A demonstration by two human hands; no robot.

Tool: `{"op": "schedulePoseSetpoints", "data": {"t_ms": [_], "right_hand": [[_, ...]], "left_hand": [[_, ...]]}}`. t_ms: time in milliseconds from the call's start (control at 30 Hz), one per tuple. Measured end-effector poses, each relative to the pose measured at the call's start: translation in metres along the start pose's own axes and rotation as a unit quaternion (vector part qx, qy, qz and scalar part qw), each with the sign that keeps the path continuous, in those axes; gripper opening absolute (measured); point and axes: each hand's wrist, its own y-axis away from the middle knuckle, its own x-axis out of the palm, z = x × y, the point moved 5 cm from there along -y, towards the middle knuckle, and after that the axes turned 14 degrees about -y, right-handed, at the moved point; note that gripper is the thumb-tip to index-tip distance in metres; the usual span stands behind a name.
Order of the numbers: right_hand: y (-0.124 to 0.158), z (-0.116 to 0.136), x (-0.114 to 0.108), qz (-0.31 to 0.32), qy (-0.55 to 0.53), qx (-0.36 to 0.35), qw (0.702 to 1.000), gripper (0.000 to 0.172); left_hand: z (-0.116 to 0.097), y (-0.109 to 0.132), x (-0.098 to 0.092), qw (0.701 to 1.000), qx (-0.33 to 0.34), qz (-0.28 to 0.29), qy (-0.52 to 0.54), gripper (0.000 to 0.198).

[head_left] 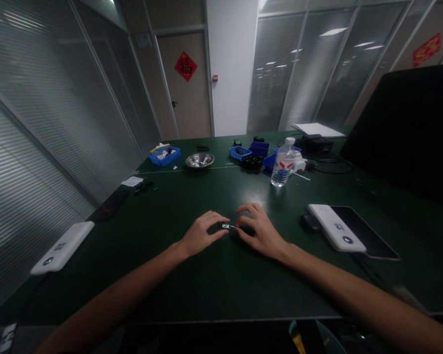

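Observation:
My left hand [203, 233] pinches a small dark block with a pale, shiny top [225, 226] between thumb and fingertips, just above the green tabletop. From the block's right side a thin pale strip [232, 226] sticks out; whether it is a wire, pin or tab is too small to tell. My right hand [259, 231] is curled, with the tips of thumb and forefinger closed at the free end of that strip. Its other fingers arch over the table. Both forearms reach in from the lower edge.
Beyond my hands stand a steel bowl [200, 161], a blue tray [165, 156] with small parts, more blue bins [239, 153] and a water bottle [283, 163]. White power banks [62, 247] lie left and right; a phone [363, 231] and black monitor [406, 128] are right.

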Motion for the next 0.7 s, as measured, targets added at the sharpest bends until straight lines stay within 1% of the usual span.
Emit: {"op": "schedulePoseSetpoints", "data": {"t_ms": [233, 333, 500, 700], "right_hand": [[0.0, 0.001, 0.002, 0.018, 0.0, -0.007, 1.0, 0.007], [0.0, 0.001, 0.004, 0.018, -0.008, -0.012, 1.0, 0.007], [0.002, -0.004, 0.011, 0.029, -0.055, -0.019, 0.998, 0.009], [0.005, -0.009, 0.015, 0.047, -0.133, 0.019, 0.99, 0.018]], "left_hand": [[0.001, 0.001, 0.004, 0.999, 0.019, 0.024, -0.007, 0.029], [0.003, 0.002, 0.004, 0.999, 0.025, 0.02, -0.003, 0.029], [0.002, 0.003, 0.006, 0.998, 0.043, -0.013, 0.044, 0.026], [-0.001, 0.002, 0.004, 0.993, 0.035, -0.069, 0.091, 0.026]]}}
